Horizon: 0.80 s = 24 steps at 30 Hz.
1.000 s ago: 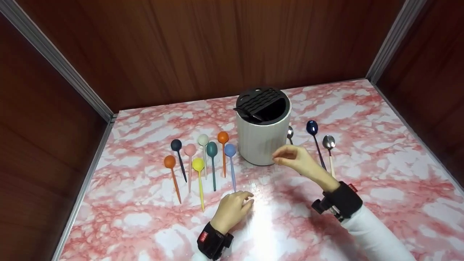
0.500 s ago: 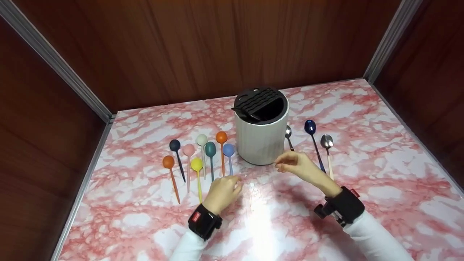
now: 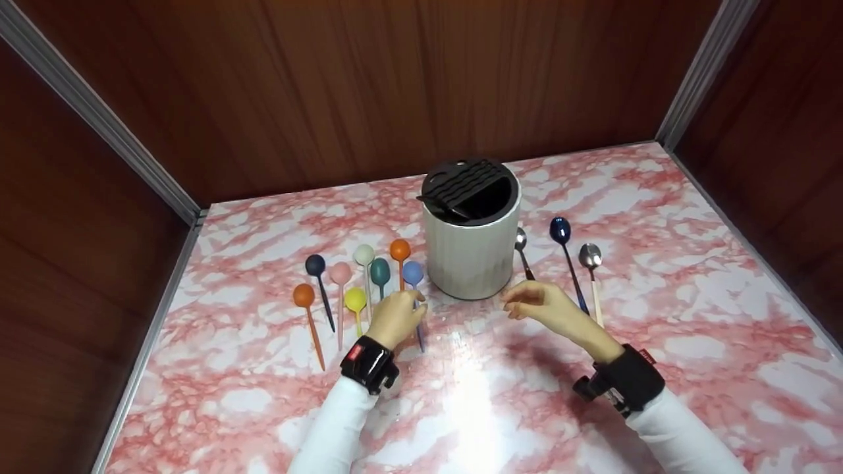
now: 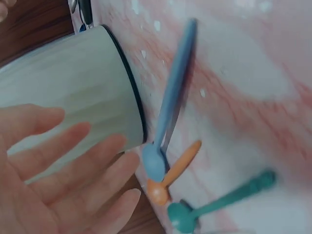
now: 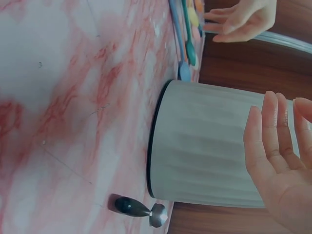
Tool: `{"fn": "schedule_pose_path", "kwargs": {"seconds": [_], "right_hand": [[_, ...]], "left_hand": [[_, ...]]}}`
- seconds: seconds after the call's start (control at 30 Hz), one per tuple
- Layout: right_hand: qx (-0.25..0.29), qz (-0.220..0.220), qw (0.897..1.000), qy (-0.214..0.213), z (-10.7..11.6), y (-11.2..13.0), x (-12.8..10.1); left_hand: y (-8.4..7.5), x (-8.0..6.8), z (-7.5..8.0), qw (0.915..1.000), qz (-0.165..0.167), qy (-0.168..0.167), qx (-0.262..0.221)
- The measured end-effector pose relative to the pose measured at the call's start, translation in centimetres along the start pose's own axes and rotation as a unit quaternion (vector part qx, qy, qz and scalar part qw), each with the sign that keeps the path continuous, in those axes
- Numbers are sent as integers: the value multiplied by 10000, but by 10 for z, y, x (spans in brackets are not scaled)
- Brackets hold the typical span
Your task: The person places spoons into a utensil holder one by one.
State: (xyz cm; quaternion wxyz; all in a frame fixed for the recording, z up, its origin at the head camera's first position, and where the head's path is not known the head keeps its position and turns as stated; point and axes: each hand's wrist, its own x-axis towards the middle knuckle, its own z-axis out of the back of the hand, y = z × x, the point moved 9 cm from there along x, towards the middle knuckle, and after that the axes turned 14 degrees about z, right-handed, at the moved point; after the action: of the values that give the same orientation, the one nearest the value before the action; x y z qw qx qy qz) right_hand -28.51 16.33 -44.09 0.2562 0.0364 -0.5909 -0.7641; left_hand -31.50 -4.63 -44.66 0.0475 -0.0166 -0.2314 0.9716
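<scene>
left hand (image 3: 397, 317) fingers loosely spread, holding nothing, over light-blue plastic spoon (image 4: 168, 109) | right hand (image 3: 541, 302) fingers relaxed, apart, empty, beside ribbed white cylindrical utensil holder (image 3: 470, 249)

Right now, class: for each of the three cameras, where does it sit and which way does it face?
Head: worn high, faces forward and down at the marble table; both hands and sleeves show.
Left wrist: looks past the open left hand at the blue spoon, orange spoon and teal spoon.
Right wrist: looks past the open right hand across the tabletop; the other hand shows far off.
Shared: all three see the white holder.
</scene>
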Motion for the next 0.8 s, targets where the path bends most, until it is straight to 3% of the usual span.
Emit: {"fn": "schedule_pose_path", "kwargs": {"seconds": [0.13, 0.3, 0.57, 0.73, 0.8], "right_hand": [[31, -38, 10000, -37, 1, -2, -3], [57, -26, 9999, -84, 4, -4, -6], [46, -130, 9999, -96, 7, -9, -11], [-2, -135, 9998, -151, 9, -11, -12], [-4, -117, 9998, -144, 9, -12, -13]], "left_hand": [[6, 12, -5, 9986, 366, 183, -345], [11, 23, -8, 9964, 561, 170, -606], [14, 33, -8, 9954, 656, -375, -591], [25, 49, -14, 9934, 854, -454, -615], [54, 80, -48, 9928, 878, -541, -611]]}}
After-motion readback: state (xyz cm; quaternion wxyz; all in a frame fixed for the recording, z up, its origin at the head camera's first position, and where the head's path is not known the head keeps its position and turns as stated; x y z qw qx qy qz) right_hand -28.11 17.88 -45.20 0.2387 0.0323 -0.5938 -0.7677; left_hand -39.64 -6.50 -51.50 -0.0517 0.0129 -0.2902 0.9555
